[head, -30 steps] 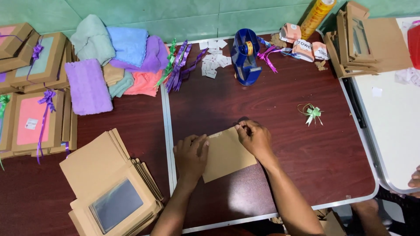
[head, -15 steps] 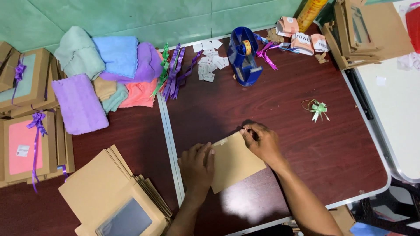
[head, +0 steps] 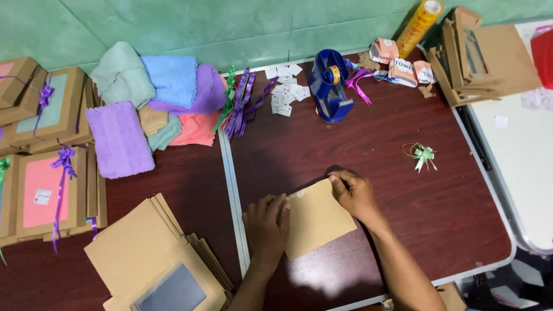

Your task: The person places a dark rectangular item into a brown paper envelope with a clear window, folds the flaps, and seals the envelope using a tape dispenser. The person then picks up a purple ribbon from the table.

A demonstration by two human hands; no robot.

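Observation:
A flat brown cardboard piece [head: 317, 222] lies on the dark red table [head: 403, 230], near its front edge. My left hand [head: 268, 222] presses on the piece's left edge, where a strip of clear tape shows by the fingertips. My right hand [head: 352, 193] pinches its upper right corner. Both hands touch the cardboard, which stays flat on the table.
A blue tape dispenser [head: 329, 86] and small white labels [head: 286, 89] sit behind. A green ribbon bow [head: 421, 154] lies to the right. Folded towels [head: 155, 98], purple ribbons [head: 245, 103], finished window boxes [head: 40, 190] and a stack of flat boxes [head: 150, 259] fill the left.
The camera has shifted slightly. My hands stayed on the cardboard piece; the right hand's fingers slid along its upper right corner.

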